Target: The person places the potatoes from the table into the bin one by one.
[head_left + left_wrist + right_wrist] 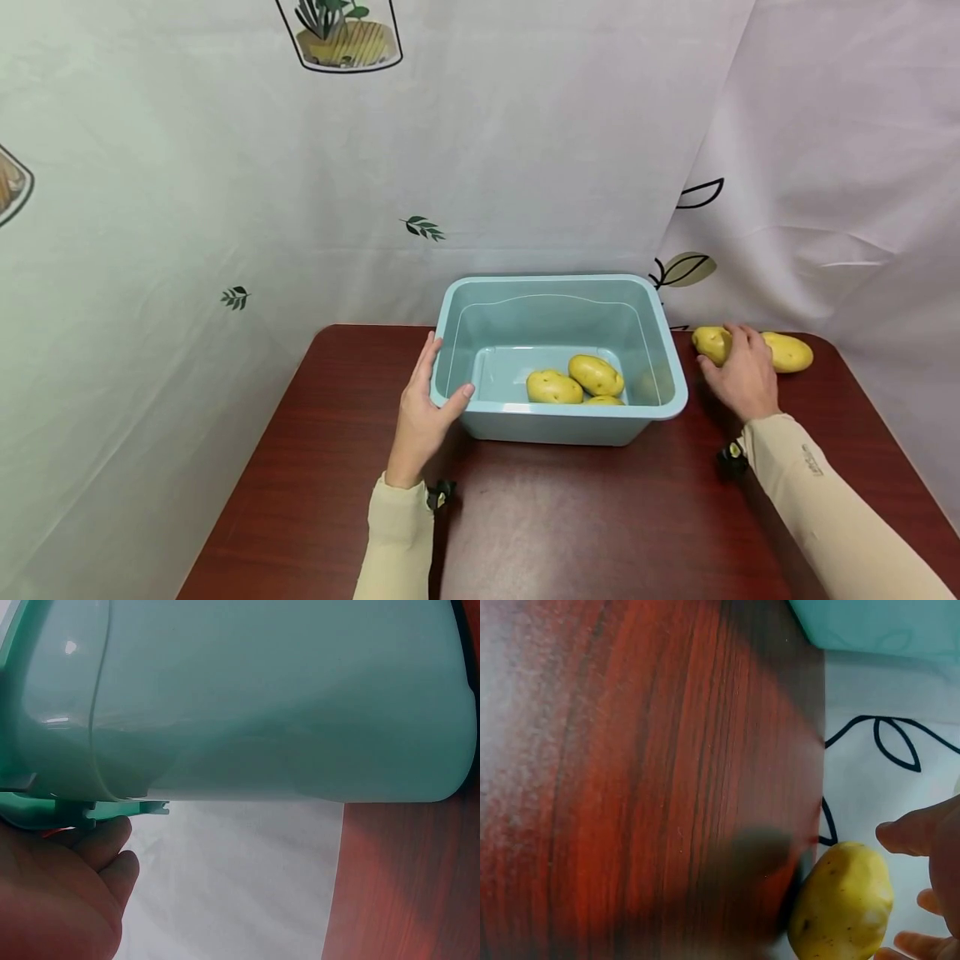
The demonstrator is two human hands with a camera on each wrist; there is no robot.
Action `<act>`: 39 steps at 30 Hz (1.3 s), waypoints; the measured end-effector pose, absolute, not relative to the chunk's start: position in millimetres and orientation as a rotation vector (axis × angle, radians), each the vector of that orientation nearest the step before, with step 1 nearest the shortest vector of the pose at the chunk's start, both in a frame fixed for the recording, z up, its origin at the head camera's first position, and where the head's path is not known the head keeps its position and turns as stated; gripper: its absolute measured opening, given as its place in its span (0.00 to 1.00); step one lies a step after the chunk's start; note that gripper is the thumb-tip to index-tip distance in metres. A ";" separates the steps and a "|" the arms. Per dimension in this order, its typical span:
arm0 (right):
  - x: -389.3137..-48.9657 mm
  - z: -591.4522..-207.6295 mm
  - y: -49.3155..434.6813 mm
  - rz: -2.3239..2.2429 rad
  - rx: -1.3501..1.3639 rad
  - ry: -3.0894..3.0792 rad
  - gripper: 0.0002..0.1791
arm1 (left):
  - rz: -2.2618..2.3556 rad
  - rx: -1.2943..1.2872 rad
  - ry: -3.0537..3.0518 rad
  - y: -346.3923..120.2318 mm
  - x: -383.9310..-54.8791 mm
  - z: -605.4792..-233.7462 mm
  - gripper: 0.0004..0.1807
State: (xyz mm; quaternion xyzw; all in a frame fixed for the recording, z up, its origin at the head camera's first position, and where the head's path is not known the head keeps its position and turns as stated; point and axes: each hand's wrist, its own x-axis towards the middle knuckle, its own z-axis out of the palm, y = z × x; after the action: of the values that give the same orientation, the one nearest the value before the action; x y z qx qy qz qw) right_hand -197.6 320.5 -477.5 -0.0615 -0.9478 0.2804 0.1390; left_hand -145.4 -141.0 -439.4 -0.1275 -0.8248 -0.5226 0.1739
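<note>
The left hand (423, 408) clamps its grip on the teal bin's (450, 308) 9 o'clock rim, steadying it, while the right hand (738, 375) curls over a potato (711, 342) at 3 o'clock on the counter (337, 467).

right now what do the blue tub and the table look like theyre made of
The blue tub looks like moulded plastic with a smooth semi-gloss finish: thin walls, a rolled rim, soft highlights on the side in the left wrist view. The table looks like dark red wood or a wood-grain laminate; streaky grain and a mild sheen show, but the two can't be told apart.
</note>
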 end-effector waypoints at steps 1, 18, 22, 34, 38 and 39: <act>-198.7 -478.2 321.0 0.810 -0.174 -2.744 0.36 | -1.483 -0.361 -2.337 -140.8 -145.2 -439.1 0.42; -209.8 -492.7 324.7 0.711 -0.156 -2.778 0.35 | -1.483 -0.357 -2.339 -140.0 -145.5 -440.8 0.42; -210.9 -494.7 326.3 0.683 -0.154 -2.799 0.36 | -1.485 -0.376 -2.329 -140.9 -146.0 -441.6 0.42; -213.3 -503.7 331.6 0.646 -0.103 -2.795 0.37 | -1.536 -0.343 -2.343 -128.9 -126.7 -402.7 0.41; -212.5 -503.5 332.6 0.654 -0.085 -2.794 0.37 | -1.524 -0.341 -2.345 -128.5 -126.4 -401.7 0.41; -212.4 -503.5 332.9 0.653 -0.080 -2.793 0.37 | -1.524 -0.340 -2.346 -128.5 -126.3 -401.6 0.41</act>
State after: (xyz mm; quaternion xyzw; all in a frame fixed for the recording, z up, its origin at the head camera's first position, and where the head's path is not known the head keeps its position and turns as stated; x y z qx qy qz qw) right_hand -212.4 332.9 -503.5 -0.0276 -0.9644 0.2255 0.1354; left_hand -126.3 -128.5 -401.6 -0.1191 -0.8216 -0.5337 0.1610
